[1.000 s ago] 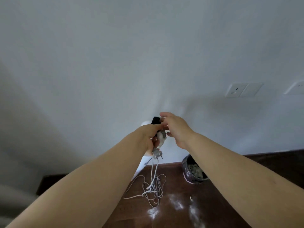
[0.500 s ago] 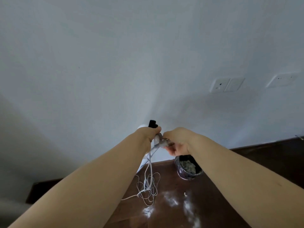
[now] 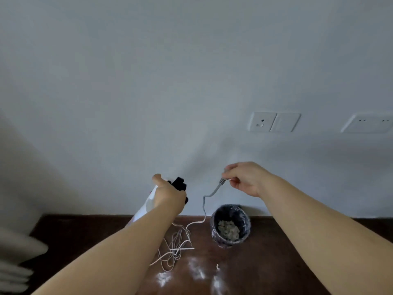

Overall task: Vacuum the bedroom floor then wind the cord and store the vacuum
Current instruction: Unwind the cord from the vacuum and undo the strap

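fingers (image 3: 228, 170) of the right hand (image 3: 244, 177) pinch the plug end of the cord (image 3: 204, 201) beside the vacuum handle (image 3: 179, 184) gripped by the left hand (image 3: 168, 196), the rest tangled on the floor below it, likely plugging in next.

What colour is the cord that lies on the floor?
White; the cord shows best in the head view.

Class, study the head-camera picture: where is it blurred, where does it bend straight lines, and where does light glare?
Head view: the pale shape at the left edge is smeared; the floor-wall line bows from wide-angle distortion; whitish patches glare on the dark floor; the cord stays fairly sharp.
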Available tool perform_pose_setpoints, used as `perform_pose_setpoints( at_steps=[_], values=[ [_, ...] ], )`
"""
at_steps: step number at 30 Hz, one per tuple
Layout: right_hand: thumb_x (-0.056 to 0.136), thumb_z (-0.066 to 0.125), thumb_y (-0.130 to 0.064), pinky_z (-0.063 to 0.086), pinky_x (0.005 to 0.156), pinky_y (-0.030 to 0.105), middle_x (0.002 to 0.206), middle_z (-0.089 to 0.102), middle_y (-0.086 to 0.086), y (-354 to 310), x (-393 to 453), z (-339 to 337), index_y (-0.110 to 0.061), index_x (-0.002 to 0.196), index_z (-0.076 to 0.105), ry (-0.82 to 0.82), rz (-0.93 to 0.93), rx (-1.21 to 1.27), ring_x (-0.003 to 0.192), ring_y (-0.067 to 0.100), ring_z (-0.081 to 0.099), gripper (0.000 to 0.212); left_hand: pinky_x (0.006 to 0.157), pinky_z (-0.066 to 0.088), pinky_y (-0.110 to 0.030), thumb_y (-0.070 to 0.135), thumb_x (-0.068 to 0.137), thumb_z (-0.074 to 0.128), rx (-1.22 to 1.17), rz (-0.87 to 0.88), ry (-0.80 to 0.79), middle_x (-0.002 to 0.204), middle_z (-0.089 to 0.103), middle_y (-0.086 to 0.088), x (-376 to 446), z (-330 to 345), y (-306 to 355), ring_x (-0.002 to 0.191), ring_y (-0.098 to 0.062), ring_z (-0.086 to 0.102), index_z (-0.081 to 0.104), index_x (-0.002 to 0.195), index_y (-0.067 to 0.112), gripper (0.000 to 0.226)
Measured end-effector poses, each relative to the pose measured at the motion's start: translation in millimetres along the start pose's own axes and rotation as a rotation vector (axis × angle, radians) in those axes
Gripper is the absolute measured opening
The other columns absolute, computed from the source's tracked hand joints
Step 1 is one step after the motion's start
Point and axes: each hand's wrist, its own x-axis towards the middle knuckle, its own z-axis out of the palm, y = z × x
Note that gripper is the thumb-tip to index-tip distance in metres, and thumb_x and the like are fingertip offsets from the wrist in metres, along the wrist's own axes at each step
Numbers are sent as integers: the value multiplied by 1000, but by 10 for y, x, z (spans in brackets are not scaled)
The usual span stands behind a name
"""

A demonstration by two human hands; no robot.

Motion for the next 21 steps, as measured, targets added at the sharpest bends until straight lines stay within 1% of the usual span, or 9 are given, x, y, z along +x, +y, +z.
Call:
perform_pose_setpoints(
  at_steps=[3,6,7,9,12,14,16,19,21],
  values=[
    [84,69,-4,43,68,23,75,59,3,-4,115,-377,-13,79,61,-39,48,4,66,11,47,13,90,52,-37,29,75,53,356,91,-7,120,59,19,-102,283,-245,97,-18,66,25,125,48,60],
    [90,65,-14,41,91,35,78,58,3,-68,200,-594,-15,82,60,-124,108,58,77,17,57,8,80,59,-38,37,66,48,440,80,2,102,64,20,-67,470,-385,84,-12,71,43,108,54,46],
    [91,62,-14,42,93,38,77,57,4,-100,222,-639,-12,84,60,-132,103,87,79,20,60,8,78,60,-37,38,66,49,428,87,-4,97,66,18,-49,514,-366,82,-12,71,47,105,52,41],
    [93,59,-10,52,80,38,74,52,7,-156,276,-711,-6,88,58,-98,70,193,72,23,62,6,75,61,-40,40,68,51,417,81,4,85,69,12,33,609,-296,75,-16,72,53,96,49,29],
    [95,56,-6,52,65,31,68,45,9,-216,317,-810,-3,86,54,18,25,284,58,18,49,10,69,60,-38,42,70,57,398,119,16,71,69,3,-11,713,1,66,-22,69,62,82,38,14],
    [95,54,-3,49,64,29,69,50,11,-291,340,-931,-3,81,52,78,-11,301,57,17,47,15,63,57,-30,34,72,60,402,136,6,71,69,2,-59,811,196,64,-22,65,66,82,30,12],
    [95,54,-3,48,66,28,75,57,14,-369,389,-1072,-3,80,53,105,-43,314,59,15,49,16,62,59,-30,34,67,62,385,102,19,66,68,4,-38,908,303,62,-22,67,67,75,30,11],
    [93,60,-6,51,69,28,79,61,14,-482,487,-1363,-2,82,55,98,-62,356,62,15,53,13,70,62,-39,39,55,64,310,34,-12,61,70,2,84,1149,324,67,-25,72,68,68,31,16],
    [91,63,-8,52,67,27,82,60,15,-587,641,-1621,-2,83,56,56,-54,362,61,14,57,12,76,61,-36,51,54,62,263,29,29,59,69,4,4,1400,457,63,-23,70,68,65,31,23]
  ],
)
